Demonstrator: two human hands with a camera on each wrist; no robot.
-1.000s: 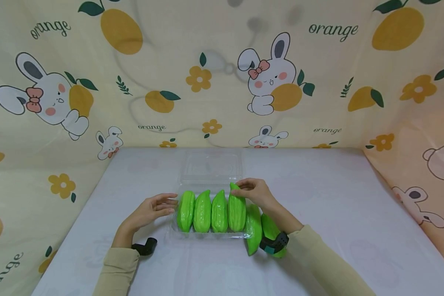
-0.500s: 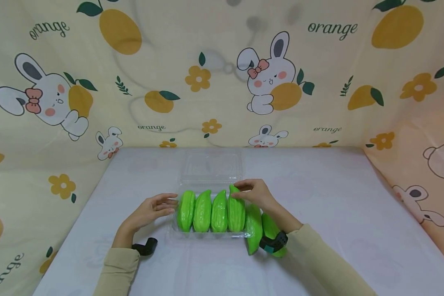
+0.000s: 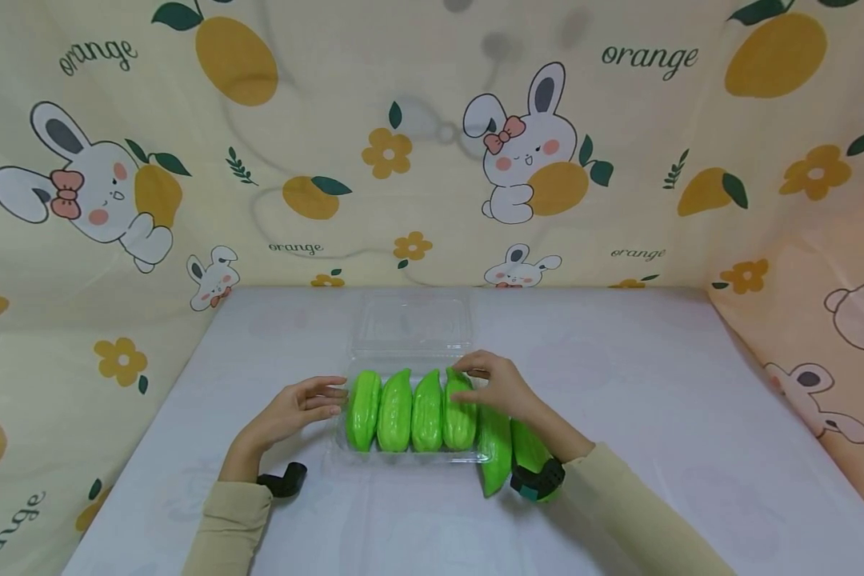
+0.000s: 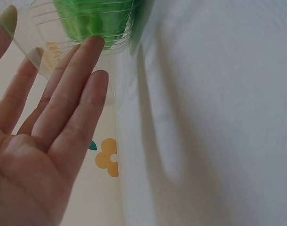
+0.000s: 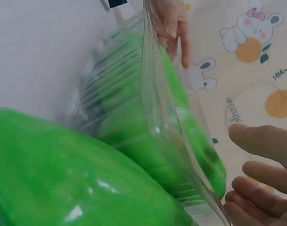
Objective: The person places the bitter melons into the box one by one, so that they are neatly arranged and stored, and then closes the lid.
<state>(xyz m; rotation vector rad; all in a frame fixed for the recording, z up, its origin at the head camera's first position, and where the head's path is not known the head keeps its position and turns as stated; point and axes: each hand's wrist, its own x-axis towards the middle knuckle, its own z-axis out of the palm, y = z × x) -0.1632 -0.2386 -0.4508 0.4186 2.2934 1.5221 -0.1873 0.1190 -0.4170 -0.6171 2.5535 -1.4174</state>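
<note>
A clear plastic clamshell box point(image 3: 432, 458) holds several bright green, ridged, gourd-like pieces side by side, tips pointing away from me. My right hand point(image 3: 500, 390) is at the upper end of the rightmost green gourd point(image 3: 462, 428) in the box, thumb and fingers apart. In the right wrist view the thumb point(image 5: 261, 141) stands off from the green surface. My left hand point(image 3: 298, 412) has its fingers extended at the box's left side; in the left wrist view those fingers point(image 4: 68, 99) lie along the clear ribbed wall point(image 4: 120, 42).
The box's clear lid point(image 3: 412, 320) lies folded back behind it. Two more green gourds, one nearer the box point(image 3: 498, 460) and one point(image 3: 527, 448) partly under my right wrist, lie on the white tabletop point(image 3: 655, 400). A patterned cloth point(image 3: 418, 160) stands behind.
The rightmost gourd's tip has sunk lower into the box. My right hand has come down with it, and its thumb and fingers have spread apart. The left hand has stayed still.
</note>
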